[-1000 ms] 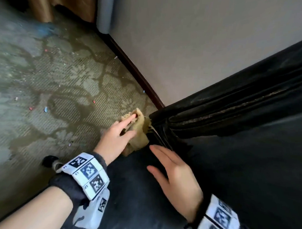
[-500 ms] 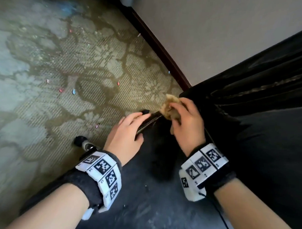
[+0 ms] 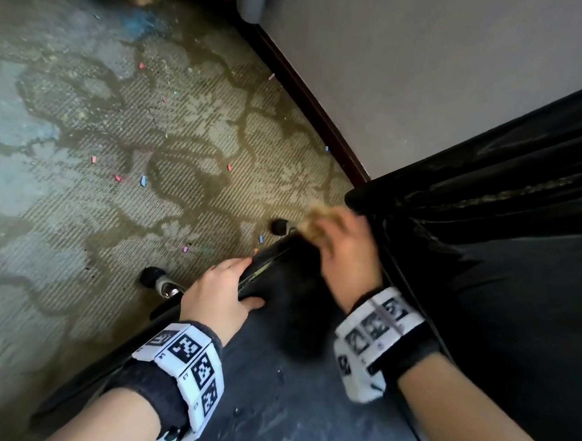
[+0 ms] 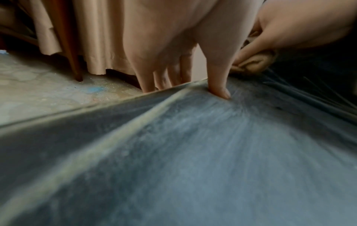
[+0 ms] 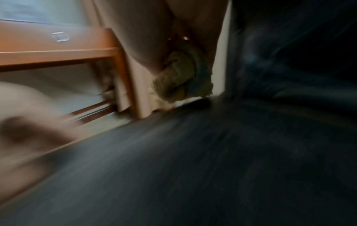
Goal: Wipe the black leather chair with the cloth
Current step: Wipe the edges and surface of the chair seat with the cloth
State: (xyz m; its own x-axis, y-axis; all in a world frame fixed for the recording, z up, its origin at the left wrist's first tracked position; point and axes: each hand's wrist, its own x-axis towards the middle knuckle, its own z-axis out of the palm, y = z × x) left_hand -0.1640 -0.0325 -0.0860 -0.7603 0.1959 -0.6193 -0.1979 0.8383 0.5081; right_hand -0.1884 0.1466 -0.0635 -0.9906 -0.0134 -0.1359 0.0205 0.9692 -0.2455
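Note:
The black leather chair fills the lower right of the head view, with its dusty seat (image 3: 309, 402) and its creased backrest (image 3: 481, 200). My left hand (image 3: 226, 289) grips the seat's left edge, fingers curled over the rim and thumb (image 4: 219, 85) pressed into the leather seat (image 4: 193, 152). My right hand (image 3: 344, 255), blurred by motion, holds the bunched tan cloth (image 3: 312, 222) at the seat's far left corner, where seat meets backrest. The right wrist view shows the cloth (image 5: 183, 79) wadded in the fingers just above the seat (image 5: 212, 168).
Patterned carpet (image 3: 120, 148) strewn with small coloured scraps lies to the left. Two black chair feet (image 3: 281, 227) (image 3: 152, 276) stick out below the seat edge. A beige wall (image 3: 420, 76) with a dark baseboard (image 3: 320, 112) stands behind. Curtains (image 4: 77, 38) and wooden furniture (image 5: 58, 50) stand farther off.
The cloth went from my left hand to my right hand. My left hand moved onto the seat's edge and took hold of it. My right hand now moves with the cloth at the corner.

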